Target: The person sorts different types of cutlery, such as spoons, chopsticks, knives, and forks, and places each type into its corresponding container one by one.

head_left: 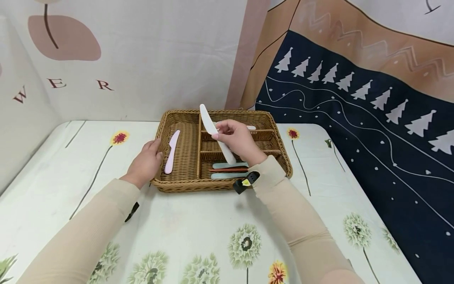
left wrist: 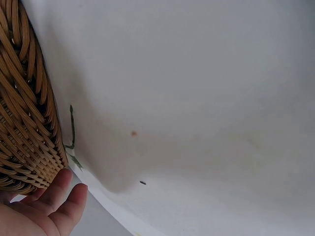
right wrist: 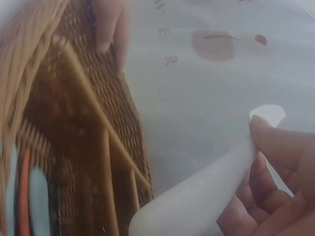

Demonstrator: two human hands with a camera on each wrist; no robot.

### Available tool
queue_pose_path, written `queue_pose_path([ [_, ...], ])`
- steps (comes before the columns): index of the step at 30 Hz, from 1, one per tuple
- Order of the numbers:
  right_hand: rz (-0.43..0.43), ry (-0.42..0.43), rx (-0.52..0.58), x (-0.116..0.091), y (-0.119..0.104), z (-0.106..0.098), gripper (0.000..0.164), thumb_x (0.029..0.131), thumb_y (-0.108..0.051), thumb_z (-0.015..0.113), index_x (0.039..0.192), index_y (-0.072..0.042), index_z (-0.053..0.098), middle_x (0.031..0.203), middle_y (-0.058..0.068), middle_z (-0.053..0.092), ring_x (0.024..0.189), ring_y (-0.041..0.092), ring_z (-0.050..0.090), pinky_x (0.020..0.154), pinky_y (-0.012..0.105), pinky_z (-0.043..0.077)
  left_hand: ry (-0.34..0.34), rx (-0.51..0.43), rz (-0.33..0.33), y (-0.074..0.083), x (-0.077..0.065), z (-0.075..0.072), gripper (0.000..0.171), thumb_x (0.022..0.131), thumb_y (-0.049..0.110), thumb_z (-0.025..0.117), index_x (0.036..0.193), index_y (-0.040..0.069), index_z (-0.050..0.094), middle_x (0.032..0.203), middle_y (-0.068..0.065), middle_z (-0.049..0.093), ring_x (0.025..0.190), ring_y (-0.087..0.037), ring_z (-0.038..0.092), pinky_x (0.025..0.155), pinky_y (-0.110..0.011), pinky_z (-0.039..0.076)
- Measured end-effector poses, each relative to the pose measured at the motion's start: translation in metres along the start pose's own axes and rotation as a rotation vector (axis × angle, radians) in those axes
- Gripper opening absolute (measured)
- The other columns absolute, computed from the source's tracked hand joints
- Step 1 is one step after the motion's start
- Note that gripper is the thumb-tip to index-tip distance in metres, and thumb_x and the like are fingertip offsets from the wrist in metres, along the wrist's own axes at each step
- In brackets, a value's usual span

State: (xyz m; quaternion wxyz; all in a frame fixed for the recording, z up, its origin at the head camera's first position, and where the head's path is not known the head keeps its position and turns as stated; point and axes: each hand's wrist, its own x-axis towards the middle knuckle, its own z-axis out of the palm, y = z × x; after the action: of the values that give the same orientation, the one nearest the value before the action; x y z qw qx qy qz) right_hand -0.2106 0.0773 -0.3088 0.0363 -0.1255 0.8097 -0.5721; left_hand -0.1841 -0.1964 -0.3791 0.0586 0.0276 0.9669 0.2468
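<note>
My right hand (head_left: 237, 140) pinches a white plastic knife (head_left: 227, 154) over the right-hand compartments of a wicker cutlery basket (head_left: 188, 184). The blade points up and to the left. In the right wrist view the white knife (right wrist: 192, 206) lies between thumb and fingers. At the basket's left side my left hand (head_left: 144, 163) holds the rim; in the left wrist view the left fingers (left wrist: 71, 209) are by the outer wall. A pink knife (head_left: 171, 156) lies in the long left compartment. Pale green handles (head_left: 227, 176) and a brown-red one (head_left: 230, 170) lie in the front right compartment.
Behind the right hand, a white utensil (head_left: 251, 127) shows partly in the back right compartment. Thin wicker dividers (head_left: 199, 154) separate the compartments. The basket stands on a flower-printed tablecloth (head_left: 198, 225), near the printed cloth backdrop (head_left: 152, 59).
</note>
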Motion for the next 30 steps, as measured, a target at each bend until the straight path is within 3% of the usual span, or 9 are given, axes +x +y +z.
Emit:
queue_pose_path([
  [12, 0.138, -0.018, 0.237, 0.009, -0.005, 0.04, 0.025, 0.09, -0.01, 0.069, 0.115, -0.006, 0.065, 0.087, 0.001, 0.057, 0.074, 0.013, 0.056, 0.058, 0.025, 0.052, 0.0, 0.004, 0.003, 0.001, 0.0, -0.001, 0.056, 0.105, 0.018, 0.028, 0.154, -0.002, 0.007, 0.153, -0.03, 0.014, 0.137, -0.05, 0.026, 0.112, -0.06, 0.026],
  [30, 0.333, 0.032, 0.382, 0.023, 0.0, 0.088, 0.021, 0.088, -0.012, 0.072, 0.108, -0.012, 0.068, 0.087, -0.003, 0.058, 0.075, 0.011, 0.058, 0.059, 0.028, 0.053, 0.004, -0.002, -0.013, 0.0, 0.0, 0.0, 0.056, 0.105, 0.016, 0.029, 0.153, -0.002, 0.008, 0.154, -0.029, 0.013, 0.137, -0.049, 0.026, 0.111, -0.06, 0.027],
])
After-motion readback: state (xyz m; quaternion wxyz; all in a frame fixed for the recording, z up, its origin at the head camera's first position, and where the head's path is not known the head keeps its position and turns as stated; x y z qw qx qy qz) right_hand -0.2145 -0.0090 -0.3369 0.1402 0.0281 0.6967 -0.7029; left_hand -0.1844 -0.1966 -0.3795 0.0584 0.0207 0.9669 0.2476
